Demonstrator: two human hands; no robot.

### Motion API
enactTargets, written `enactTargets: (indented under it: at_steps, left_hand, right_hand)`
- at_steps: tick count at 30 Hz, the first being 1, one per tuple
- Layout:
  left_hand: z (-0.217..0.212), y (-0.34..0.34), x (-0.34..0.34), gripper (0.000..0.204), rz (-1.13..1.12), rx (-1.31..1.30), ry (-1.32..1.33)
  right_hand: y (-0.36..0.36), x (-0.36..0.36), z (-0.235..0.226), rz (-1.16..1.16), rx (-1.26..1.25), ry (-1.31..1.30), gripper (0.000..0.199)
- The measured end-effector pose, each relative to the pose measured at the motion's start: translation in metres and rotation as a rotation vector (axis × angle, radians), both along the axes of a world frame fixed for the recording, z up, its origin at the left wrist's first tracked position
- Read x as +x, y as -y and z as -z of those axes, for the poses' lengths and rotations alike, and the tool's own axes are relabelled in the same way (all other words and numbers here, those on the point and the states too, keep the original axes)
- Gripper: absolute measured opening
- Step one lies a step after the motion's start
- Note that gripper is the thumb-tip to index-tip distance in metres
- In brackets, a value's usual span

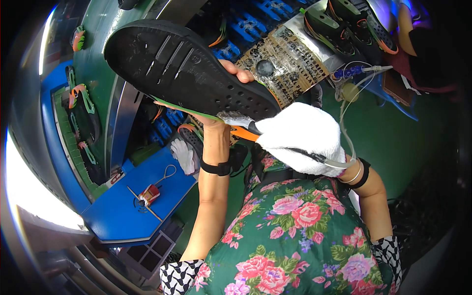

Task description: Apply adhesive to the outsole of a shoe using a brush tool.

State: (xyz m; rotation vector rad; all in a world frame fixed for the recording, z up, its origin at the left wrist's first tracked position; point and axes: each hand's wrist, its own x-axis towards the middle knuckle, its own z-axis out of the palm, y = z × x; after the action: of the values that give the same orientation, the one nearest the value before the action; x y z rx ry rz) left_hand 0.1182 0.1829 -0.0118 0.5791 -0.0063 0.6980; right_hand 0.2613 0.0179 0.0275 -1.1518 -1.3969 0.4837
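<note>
My left hand (238,73) grips a black clog-like shoe (189,73), with its sole turned up toward me. Fingers curl over its far edge while the palm is hidden beneath. The sole has grooves, a field of small holes, and green and orange trim along the side. A white knitted glove covers my right hand (301,140), which is closed around a brush-like tool (237,119) with a pale, flattened end and dark neck. That end touches the shoe's near edge. A thin pale tube (352,142) runs from the glove; most of the handle is hidden.
More shoes stand at the upper right (339,27) and along the green belt (83,108) at left. On the blue table (123,211) are a red container (149,195) and white gloves (183,156). A taped cardboard piece (287,59) lies beyond the shoe.
</note>
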Motion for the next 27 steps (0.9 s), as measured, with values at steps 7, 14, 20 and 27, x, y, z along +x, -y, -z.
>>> enactTargets:
  at_steps: [7,14,20,27]
  left_hand:
    - [0.018,-0.011,0.001,0.118,0.021,-0.04,0.156]
    - [0.025,-0.017,-0.007,0.094,-0.07,0.095,-0.003]
    - [0.02,-0.018,-0.001,0.099,-0.056,0.085,0.01]
    - [0.017,-0.016,0.006,0.111,-0.038,0.035,0.051]
  right_hand:
    - [-0.004,0.011,-0.001,-0.009,-0.085,-0.172,0.02]
    - [-0.005,0.009,0.0,-0.006,-0.043,-0.119,0.015]
    - [-0.001,0.015,0.001,-0.023,-0.012,-0.041,0.026]
    - [-0.001,0.021,0.0,-0.029,-0.039,-0.117,0.024]
